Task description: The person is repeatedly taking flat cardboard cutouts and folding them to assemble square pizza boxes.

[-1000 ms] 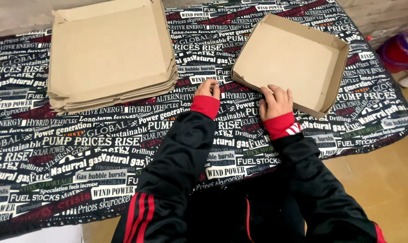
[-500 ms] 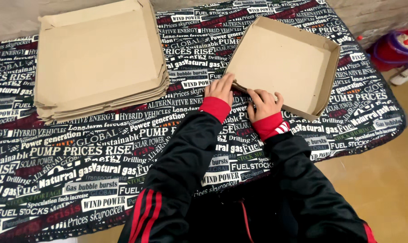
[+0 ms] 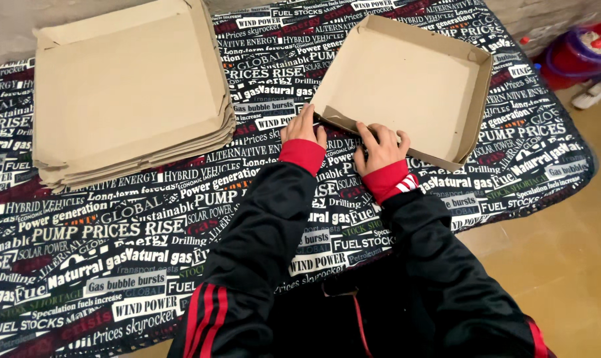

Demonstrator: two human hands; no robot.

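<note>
Both hands have slid onto the cardboard tray's (image 3: 406, 79) near wall; left hand (image 3: 303, 127) and right hand (image 3: 379, 147) press it, apart.

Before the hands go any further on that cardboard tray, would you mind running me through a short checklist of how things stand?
1. Left hand on the near corner of the cardboard tray: ok, fingertips touch it.
2. Right hand on the tray's near wall: ok, fingers rest along the edge.
3. Far and right walls standing: ok, both are upright.
4. Near wall fully folded up: not ok, it sits lower than the others where the hands press.
5. Stack of flat cardboard blanks apart from the tray: ok, printed tablecloth shows between them.
6. Corner tabs locked: cannot tell, the hands cover that corner.
</note>
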